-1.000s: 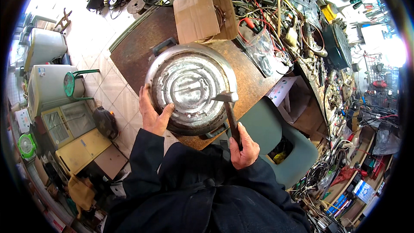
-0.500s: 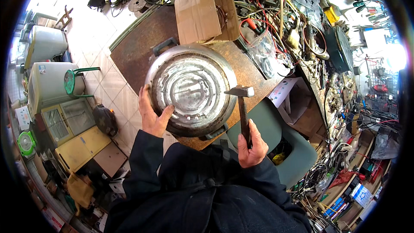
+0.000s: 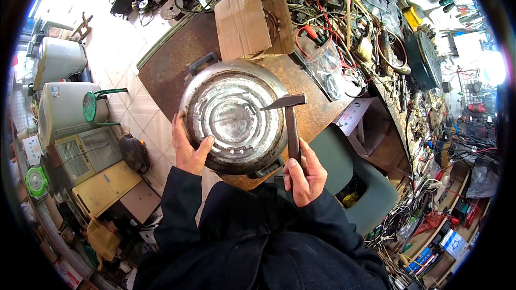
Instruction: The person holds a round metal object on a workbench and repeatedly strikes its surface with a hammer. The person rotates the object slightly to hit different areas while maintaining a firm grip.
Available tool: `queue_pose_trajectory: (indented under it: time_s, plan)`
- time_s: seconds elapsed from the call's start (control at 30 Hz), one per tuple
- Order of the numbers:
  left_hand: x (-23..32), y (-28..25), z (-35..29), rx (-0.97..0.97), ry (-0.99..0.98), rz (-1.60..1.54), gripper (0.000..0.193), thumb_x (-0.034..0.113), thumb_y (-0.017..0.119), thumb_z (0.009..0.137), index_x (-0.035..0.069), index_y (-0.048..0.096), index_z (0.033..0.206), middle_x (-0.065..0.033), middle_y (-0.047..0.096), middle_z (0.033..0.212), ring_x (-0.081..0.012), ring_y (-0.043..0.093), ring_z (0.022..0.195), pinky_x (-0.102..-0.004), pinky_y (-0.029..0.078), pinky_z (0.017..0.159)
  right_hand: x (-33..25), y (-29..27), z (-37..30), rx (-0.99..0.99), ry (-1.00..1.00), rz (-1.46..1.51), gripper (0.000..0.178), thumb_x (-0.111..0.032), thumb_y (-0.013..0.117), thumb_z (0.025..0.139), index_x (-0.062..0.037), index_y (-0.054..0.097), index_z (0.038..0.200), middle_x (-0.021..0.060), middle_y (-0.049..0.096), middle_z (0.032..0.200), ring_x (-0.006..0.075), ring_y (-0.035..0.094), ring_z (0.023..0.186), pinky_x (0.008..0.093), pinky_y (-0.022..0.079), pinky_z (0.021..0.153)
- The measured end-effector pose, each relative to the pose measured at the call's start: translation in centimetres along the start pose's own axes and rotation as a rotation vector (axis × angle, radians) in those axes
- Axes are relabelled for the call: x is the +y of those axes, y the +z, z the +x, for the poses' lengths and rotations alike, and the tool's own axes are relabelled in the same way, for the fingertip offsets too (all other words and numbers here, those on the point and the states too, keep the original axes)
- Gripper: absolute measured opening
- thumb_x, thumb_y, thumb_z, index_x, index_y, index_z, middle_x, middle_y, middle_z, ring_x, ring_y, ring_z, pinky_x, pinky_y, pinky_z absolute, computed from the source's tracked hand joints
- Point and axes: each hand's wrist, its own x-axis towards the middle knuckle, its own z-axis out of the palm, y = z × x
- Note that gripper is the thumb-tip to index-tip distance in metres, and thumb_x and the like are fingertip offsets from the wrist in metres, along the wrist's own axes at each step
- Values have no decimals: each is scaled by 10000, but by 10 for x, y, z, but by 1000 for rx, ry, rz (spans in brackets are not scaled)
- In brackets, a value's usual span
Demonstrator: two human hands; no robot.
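A round, worn metal pan (image 3: 233, 120) with ringed grooves lies on the table, a black handle (image 3: 204, 62) at its far left and another (image 3: 267, 168) at its near right. My left hand (image 3: 189, 147) grips the pan's left rim, thumb on top and fingers along the outer side. In my right hand (image 3: 305, 177) is the wooden handle of a hammer (image 3: 292, 129), fingers closed round its lower end. The hammer's head hangs over the pan's right part, its tapered end directed left. Whether it touches the metal I cannot tell.
Behind the pan an open cardboard box (image 3: 244, 24) stands on the brown table (image 3: 174, 56). Cables and tools (image 3: 322, 37) crowd the right and far side. A grey-green chair (image 3: 336, 156) is tucked close at my right; a green stool (image 3: 97, 106) stands left.
My right hand has moved left with the hammer, and its head has turned so the tapered end reaches farther over the pan. My left hand keeps its hold on the rim.
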Motion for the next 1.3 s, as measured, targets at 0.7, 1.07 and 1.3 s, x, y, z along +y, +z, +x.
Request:
queue_pose_trajectory:
  time_s: [0.7,1.07,1.3]
  plan:
    - [-4,-2,0,11,71,115,1088,476,824,862,-49,269,1637,-264,356,1607,-370,380,1507,-496,309,1259,16,-32,5,142,200,187,555,-41,607,1059,57,439,1580,90,643,774,135,560,495,271,448,473]
    - [-7,-1,1,21,36,89,1255,707,854,772,36,279,1663,-340,237,1692,-487,201,1593,-588,175,1288,37,-38,-12,-28,-722,-835,516,30,795,830,92,660,1323,198,710,848,317,710,662,396,576,642]
    - [-4,-1,-1,23,17,88,1197,645,844,795,38,286,1662,-353,229,1691,-495,189,1594,-592,162,1289,7,-31,-13,-81,-230,-684,260,-91,768,927,11,679,1148,181,684,839,345,696,701,408,558,656]
